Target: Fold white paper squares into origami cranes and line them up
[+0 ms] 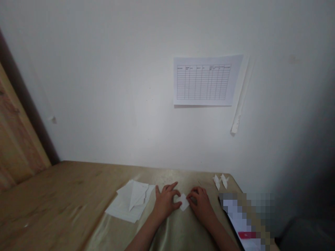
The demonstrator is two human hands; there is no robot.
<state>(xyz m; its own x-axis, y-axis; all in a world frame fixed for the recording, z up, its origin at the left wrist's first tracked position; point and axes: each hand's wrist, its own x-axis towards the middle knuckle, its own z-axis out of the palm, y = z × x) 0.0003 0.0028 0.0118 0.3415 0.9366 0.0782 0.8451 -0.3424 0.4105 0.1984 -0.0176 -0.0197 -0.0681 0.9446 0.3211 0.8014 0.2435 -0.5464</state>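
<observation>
A small white folded paper (184,203), roughly diamond-shaped, lies on the cloth-covered table between my hands. My left hand (167,200) holds its left side, with thumb and index finger curved around the corner and the other fingers stretched out. At the right corner, the fingers of my right hand (201,203) are pinched together on the paper. Left of my left hand is a stack of white paper sheets (123,206), with a folded paper piece (137,196) on top. Two small folded paper figures (220,181) stand near the table's back right corner.
A partly blurred device with a lit screen (239,219) lies along the right edge of the table (65,202). The wall behind bears a printed table sheet (204,82) and a hanging paper strip (239,104). Wooden boards (18,139) rise at the left.
</observation>
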